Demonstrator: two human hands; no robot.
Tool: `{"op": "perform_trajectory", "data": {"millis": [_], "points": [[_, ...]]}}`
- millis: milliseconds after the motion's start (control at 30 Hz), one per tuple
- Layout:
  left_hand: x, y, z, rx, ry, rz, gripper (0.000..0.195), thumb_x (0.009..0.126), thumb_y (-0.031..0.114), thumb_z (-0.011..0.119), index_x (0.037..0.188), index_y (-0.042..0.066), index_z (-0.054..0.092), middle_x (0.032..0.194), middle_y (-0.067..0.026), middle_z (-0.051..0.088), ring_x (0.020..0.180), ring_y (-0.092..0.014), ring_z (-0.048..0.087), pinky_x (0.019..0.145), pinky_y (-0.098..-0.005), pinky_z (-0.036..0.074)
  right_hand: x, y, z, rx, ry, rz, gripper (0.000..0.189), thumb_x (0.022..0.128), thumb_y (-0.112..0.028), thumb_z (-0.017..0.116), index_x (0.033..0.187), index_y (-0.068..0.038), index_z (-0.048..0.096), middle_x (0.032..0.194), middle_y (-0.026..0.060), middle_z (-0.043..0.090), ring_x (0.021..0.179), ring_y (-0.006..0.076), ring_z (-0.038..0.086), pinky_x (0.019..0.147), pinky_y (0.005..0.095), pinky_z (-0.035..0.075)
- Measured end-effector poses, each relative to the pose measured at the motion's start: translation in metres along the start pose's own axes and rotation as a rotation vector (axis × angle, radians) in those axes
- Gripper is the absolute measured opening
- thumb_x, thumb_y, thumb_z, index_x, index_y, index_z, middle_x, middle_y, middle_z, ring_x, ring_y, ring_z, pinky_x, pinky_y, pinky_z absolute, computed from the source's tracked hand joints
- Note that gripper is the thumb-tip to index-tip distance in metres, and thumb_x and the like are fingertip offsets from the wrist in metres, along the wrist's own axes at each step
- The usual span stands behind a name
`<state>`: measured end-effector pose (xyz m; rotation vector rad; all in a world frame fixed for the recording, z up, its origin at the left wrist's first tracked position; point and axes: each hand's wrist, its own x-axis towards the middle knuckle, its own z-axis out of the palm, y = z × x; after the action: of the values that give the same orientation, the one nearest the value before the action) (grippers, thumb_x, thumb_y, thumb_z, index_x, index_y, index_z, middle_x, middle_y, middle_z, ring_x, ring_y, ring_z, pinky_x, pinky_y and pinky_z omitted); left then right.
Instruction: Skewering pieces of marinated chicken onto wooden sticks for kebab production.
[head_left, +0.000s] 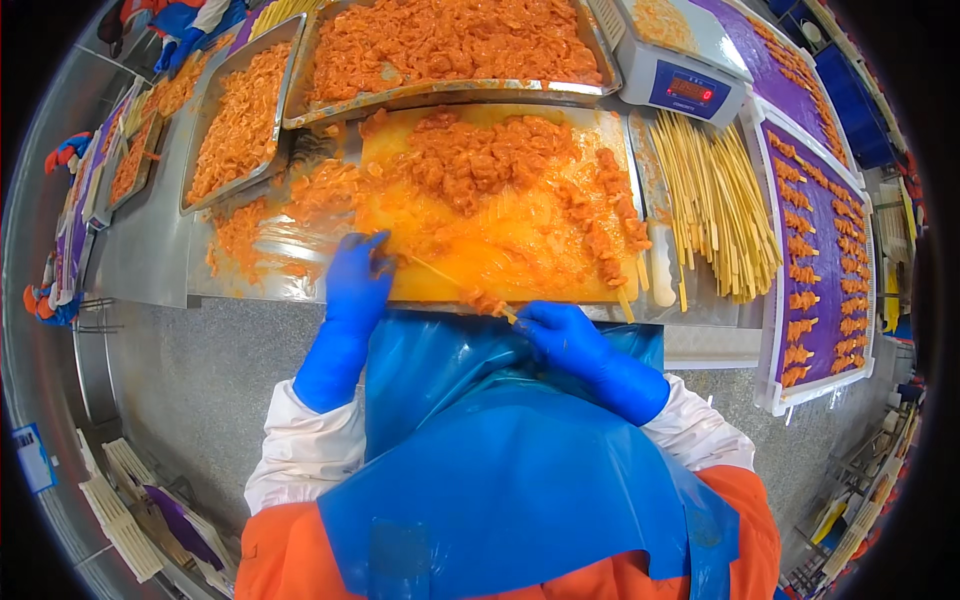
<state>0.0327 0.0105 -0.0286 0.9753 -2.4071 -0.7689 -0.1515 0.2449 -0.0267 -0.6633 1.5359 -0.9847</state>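
Observation:
My right hand (559, 335), in a blue glove, grips the flat handle end of a bamboo skewer (437, 271) at the front edge of the yellow cutting board (487, 277). Pieces of marinated meat (482, 301) sit on the skewer close to that hand; its thin end points up and left, bare. My left hand (361, 274), gloved too, is at the board's left edge, near loose meat strips (326, 186); whether its fingers hold anything is not clear. A heap of meat (480, 157) lies on the board, with filled skewers (604, 232) at its right side.
Behind the board stands a large metal tray of meat (450, 49), with a smaller meat tray (241, 120) to its left. A scale (686, 71), a white-handled knife (662, 266), a pile of bare skewers (720, 202) and a crate of filled skewers (821, 262) are on the right.

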Motion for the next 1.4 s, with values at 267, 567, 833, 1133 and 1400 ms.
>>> {"op": "perform_trajectory", "data": {"millis": [267, 567, 833, 1133, 1400], "points": [[0.004, -0.005, -0.006, 0.121, -0.087, -0.013, 0.020, 0.080, 0.007, 0.065, 0.099, 0.008, 0.071, 0.094, -0.0129, 0.062, 0.085, -0.028, 0.063, 0.075, -0.0324, 0.051, 0.002, -0.014, -0.001, -0.175, -0.007, -0.124, 0.021, 0.091, -0.023, 0.059, 0.096, -0.002, 0.064, 0.070, 0.0047, 0.058, 0.060, 0.0108, 0.054, 0.056, 0.0271, 0.045], [0.005, -0.003, -0.006, 0.147, -0.133, -0.003, 0.025, 0.080, 0.004, 0.062, 0.103, 0.009, 0.070, 0.093, -0.0128, 0.061, 0.084, -0.027, 0.063, 0.076, -0.0319, 0.051, 0.025, -0.010, 0.014, -0.298, 0.089, -0.321, 0.024, 0.089, -0.024, 0.058, 0.096, -0.002, 0.063, 0.076, 0.0174, 0.063, 0.066, 0.0245, 0.062, 0.062, 0.0372, 0.048], [0.013, 0.020, 0.001, -0.126, -0.008, 0.186, 0.033, 0.079, 0.000, 0.063, 0.110, 0.009, 0.066, 0.097, -0.0127, 0.058, 0.088, -0.026, 0.060, 0.077, -0.0315, 0.050, -0.042, 0.015, -0.016, -0.098, 0.110, -0.074, 0.021, 0.092, -0.021, 0.058, 0.099, -0.002, 0.063, 0.075, 0.0035, 0.059, 0.062, 0.0082, 0.052, 0.055, 0.0240, 0.043], [0.018, 0.026, 0.030, -0.088, -0.164, 0.217, 0.029, 0.077, 0.003, 0.066, 0.106, 0.009, 0.067, 0.092, -0.0118, 0.060, 0.082, -0.027, 0.061, 0.072, -0.0315, 0.050, -0.037, 0.031, -0.015, -0.187, 0.191, -0.198, 0.020, 0.093, -0.020, 0.057, 0.101, -0.002, 0.063, 0.076, 0.0035, 0.059, 0.061, 0.0083, 0.052, 0.055, 0.0237, 0.043], [0.014, 0.033, 0.034, -0.011, -0.096, 0.189, 0.024, 0.077, 0.005, 0.064, 0.101, 0.008, 0.068, 0.091, -0.0119, 0.060, 0.079, -0.027, 0.061, 0.070, -0.0311, 0.050, -0.043, 0.025, -0.019, -0.093, 0.169, -0.132, 0.019, 0.092, -0.019, 0.057, 0.099, -0.002, 0.063, 0.073, 0.0037, 0.059, 0.061, 0.0082, 0.053, 0.054, 0.0243, 0.044]]}}
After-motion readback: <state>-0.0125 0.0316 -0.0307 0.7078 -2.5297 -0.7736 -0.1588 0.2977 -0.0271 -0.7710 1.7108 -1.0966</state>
